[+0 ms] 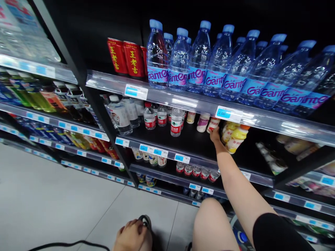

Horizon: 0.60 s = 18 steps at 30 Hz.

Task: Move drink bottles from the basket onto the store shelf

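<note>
On the middle shelf, my right hand (215, 135) is closed around a small white bottle with a red label (214, 123). The fingers' far side is hidden. Just left of it stands a white bottle with a purple label (203, 123). Close on the right are yellow drink bottles (235, 139), one with an orange cap. Farther left are water bottles with red labels (176, 123). Low in the view, my left hand (132, 235) lies over my knee with its fingers bent down, and it holds nothing.
Above my right hand, an upper shelf edge (183, 99) carries blue-capped Ganten water bottles (197, 59) and red cans (133, 59). A dark upright post (96, 101) separates the shelf bays. My right knee (213, 223) is near the lower shelves. A black cable (78, 241) crosses the floor.
</note>
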Tool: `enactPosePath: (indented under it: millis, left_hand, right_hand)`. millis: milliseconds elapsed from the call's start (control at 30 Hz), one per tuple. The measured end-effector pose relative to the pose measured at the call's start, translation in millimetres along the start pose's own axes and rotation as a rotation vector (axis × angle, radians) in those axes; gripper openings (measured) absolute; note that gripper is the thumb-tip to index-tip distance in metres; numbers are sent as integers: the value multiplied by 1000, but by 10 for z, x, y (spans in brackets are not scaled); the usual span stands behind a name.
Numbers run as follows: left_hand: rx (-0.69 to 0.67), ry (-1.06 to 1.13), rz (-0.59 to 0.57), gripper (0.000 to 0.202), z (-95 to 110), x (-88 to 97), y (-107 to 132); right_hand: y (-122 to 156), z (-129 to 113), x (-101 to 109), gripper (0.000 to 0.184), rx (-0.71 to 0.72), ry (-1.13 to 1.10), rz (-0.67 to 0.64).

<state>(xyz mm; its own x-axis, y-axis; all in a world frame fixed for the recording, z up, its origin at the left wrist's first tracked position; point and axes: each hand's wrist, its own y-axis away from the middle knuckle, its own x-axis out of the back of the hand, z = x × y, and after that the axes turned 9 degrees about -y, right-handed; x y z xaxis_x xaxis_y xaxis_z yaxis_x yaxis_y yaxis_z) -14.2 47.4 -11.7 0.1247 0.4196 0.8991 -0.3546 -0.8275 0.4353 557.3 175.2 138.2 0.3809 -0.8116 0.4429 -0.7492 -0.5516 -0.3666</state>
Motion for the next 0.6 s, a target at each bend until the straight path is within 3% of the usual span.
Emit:
enactPosePath:
  millis: [267,433,533,600]
  left_hand:
    - [-23,-35,32,44,86,34,63]
    - [-43,-43,63,42,205,97,168]
    - [-52,-54,88,43,247,84,206]
    - [-61,-47,102,43,258,75,203]
  right_hand:
    - [329,-93,385,60,-65,-89,-134]
    - [522,-411,509,78,-109,-134,-118]
    - [918,-642,639,88,-107,-193,-93]
    - [1410,-663,877,86,-19,-308,-199]
